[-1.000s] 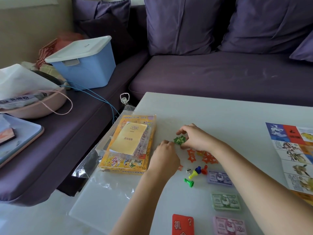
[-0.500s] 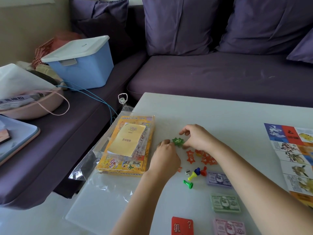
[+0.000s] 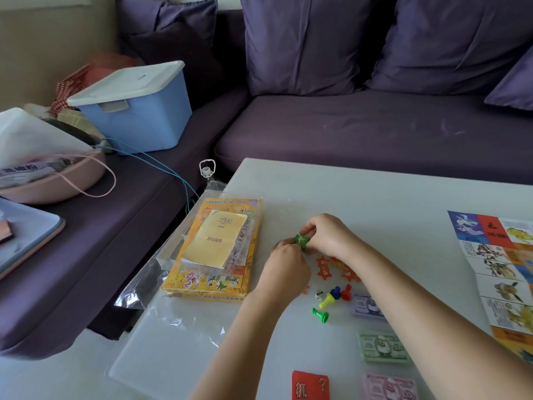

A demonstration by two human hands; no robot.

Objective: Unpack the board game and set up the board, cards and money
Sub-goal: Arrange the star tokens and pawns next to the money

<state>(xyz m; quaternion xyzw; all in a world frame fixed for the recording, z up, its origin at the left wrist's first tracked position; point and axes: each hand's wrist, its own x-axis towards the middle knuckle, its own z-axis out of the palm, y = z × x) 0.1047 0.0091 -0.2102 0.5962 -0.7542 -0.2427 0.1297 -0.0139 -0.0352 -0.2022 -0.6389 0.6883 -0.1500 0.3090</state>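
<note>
Our left hand (image 3: 284, 265) and right hand (image 3: 326, 236) both pinch the green star tokens (image 3: 301, 241) with curled fingers (image 3: 311, 228), so a slip, we judge, could scatter them among the red tokens (image 3: 324, 268) and pawns (image 3: 327, 300).

purple sofa (image 3: 375, 134) | blue lidded bin (image 3: 138, 122) on its left seat | pink bag (image 3: 57, 187) near bin | white table (image 3: 375, 197)

Green token (image 3: 301, 241), orange stars (image 3: 323, 267), purple sofa (image 3: 375, 134), blue bin (image 3: 138, 125).

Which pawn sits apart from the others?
The green pawn, lying on its side alone; the yellow pawn, blue pawn and red pawn bunch together beside the die.
</note>
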